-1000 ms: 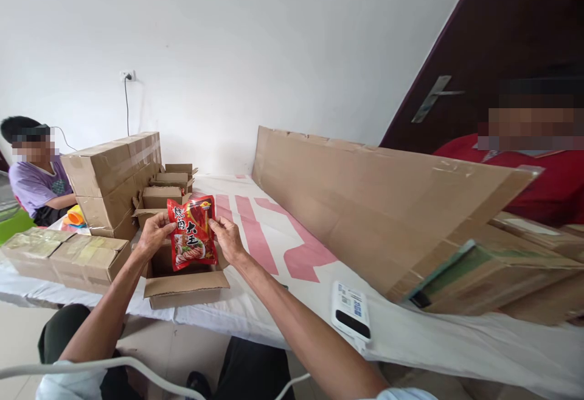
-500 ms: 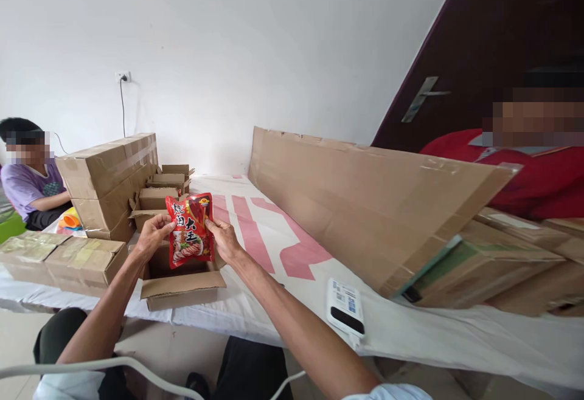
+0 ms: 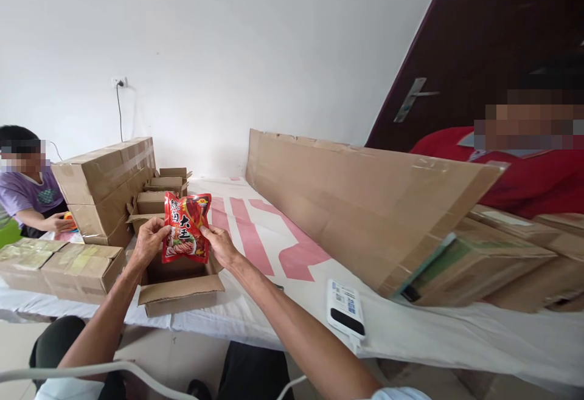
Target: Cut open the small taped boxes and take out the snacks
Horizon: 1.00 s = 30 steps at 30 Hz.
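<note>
I hold a red food packet (image 3: 186,228) with large characters and a picture of meat on it. My left hand (image 3: 149,240) grips its left edge and my right hand (image 3: 218,244) grips its right edge. The packet stands upright just above a small open cardboard box (image 3: 182,287) at the near edge of the table. The box's inside is hidden behind the packet and my hands.
Sealed cartons (image 3: 106,184) and small open boxes (image 3: 160,190) stack behind. Flat taped boxes (image 3: 59,266) lie at left. A long cardboard sheet (image 3: 365,205) leans at right; a white device (image 3: 347,307) lies near the edge. One person sits far left, another in red at right.
The packet and both hands have shifted slightly left and up in the view as my head turned. My grip on it is unchanged.
</note>
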Available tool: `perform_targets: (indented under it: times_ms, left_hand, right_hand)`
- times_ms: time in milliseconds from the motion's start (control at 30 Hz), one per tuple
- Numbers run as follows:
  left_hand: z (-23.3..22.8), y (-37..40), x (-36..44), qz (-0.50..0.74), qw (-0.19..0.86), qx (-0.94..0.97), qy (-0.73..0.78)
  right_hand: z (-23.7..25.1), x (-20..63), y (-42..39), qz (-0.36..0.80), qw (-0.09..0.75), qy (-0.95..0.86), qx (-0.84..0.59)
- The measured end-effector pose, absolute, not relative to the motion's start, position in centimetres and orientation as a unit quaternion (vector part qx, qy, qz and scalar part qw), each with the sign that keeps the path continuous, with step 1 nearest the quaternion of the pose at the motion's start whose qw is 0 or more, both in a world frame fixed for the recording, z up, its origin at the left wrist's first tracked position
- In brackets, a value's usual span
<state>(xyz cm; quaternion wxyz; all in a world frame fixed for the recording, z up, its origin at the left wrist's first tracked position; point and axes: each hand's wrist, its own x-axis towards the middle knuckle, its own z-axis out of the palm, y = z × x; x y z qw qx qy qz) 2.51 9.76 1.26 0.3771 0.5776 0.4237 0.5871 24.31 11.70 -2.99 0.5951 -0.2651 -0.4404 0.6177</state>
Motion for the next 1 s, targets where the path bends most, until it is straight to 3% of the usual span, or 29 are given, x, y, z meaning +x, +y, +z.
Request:
perform_targets:
  times_ms: [300,1000]
  left_hand:
    - [-0.7,9.5,1.5,0.524,0.382,0.607,0.459]
    - [0.5,10.0,1.1,0.486,0.357,0.589,0.538]
  right_hand:
    - [-4.8,23.8,13.1,0.598,0.614,-0.422,-0.296]
    - [-4.9,23.0,13.7,0.583,0.609,-0.438,-0.313]
